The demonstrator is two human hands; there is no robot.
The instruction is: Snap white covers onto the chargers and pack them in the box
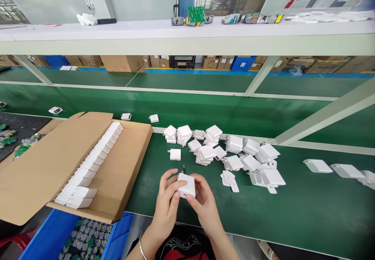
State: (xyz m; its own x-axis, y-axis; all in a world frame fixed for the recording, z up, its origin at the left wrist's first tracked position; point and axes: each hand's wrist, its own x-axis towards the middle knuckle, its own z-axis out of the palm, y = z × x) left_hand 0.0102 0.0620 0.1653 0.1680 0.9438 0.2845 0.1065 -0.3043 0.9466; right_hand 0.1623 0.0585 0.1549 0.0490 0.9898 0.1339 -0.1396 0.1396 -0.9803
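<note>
Between my two hands is a white plug-in charger (186, 185), held just above the green table near its front edge. Fingers of my left hand (166, 202) grip its left side, with one finger laid across the top face. My right hand (206, 204) pinches it from the right, thumb at the lower corner. Dark prongs stick up at its far end. Beyond my hands lies a single white charger (175, 155). Loose heaps of chargers (206, 152) spread to the right, with several flat white pieces (229, 179) nearer to me.
To the left, an open cardboard box (137, 156) holds a row of white chargers (93, 159). Below it stands a blue bin (43, 238) of circuit assemblies. A white shelf (146, 45) with slanted posts crosses above; several chargers (318, 166) lie far right.
</note>
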